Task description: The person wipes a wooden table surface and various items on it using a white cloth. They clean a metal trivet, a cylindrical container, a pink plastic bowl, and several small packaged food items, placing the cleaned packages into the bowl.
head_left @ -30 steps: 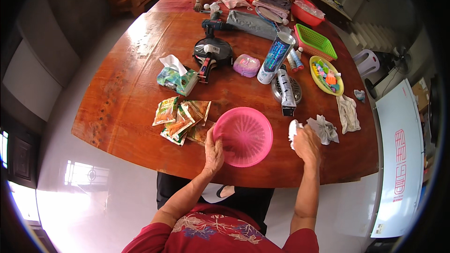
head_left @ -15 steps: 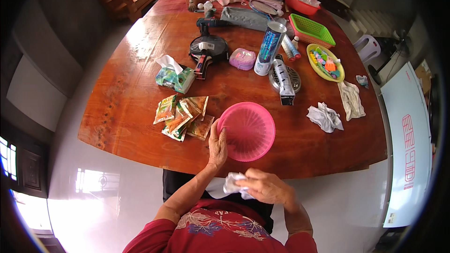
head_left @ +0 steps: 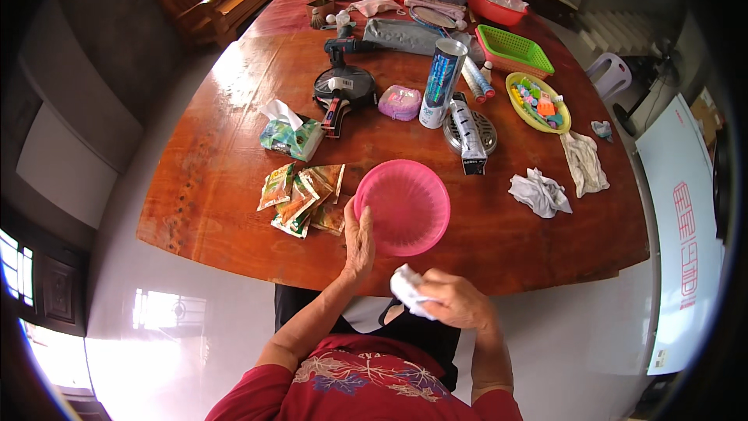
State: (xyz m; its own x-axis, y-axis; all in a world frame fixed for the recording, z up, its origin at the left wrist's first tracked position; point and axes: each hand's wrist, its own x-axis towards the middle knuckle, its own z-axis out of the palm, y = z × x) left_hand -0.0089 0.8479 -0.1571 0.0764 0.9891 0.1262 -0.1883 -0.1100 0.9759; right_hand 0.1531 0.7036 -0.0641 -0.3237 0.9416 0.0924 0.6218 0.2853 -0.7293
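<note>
A pink plastic basket (head_left: 405,206) with ribbed sides sits near the table's front edge. My left hand (head_left: 358,242) grips its left rim, the thumb on the inner side. Bunched white tissue or cloth (head_left: 409,290) is held in my right hand (head_left: 458,298), just in front of the table edge and apart from the basket. Which of the two it is I cannot tell. Left of the basket lies a pile of orange and green food packets (head_left: 308,195). Behind them stands a tissue pack (head_left: 291,134) with one tissue sticking out.
A crumpled white cloth (head_left: 538,193) and a pair of light gloves or socks (head_left: 584,164) lie to the right. Farther back are a shuttlecock tube (head_left: 442,86), a table tennis bat (head_left: 338,105), a yellow basket of toys (head_left: 538,103) and a green basket (head_left: 514,51).
My right hand has moved slightly right and up with the white wad. The pink basket has shifted a little left and away in the view, with my left hand still on it.
</note>
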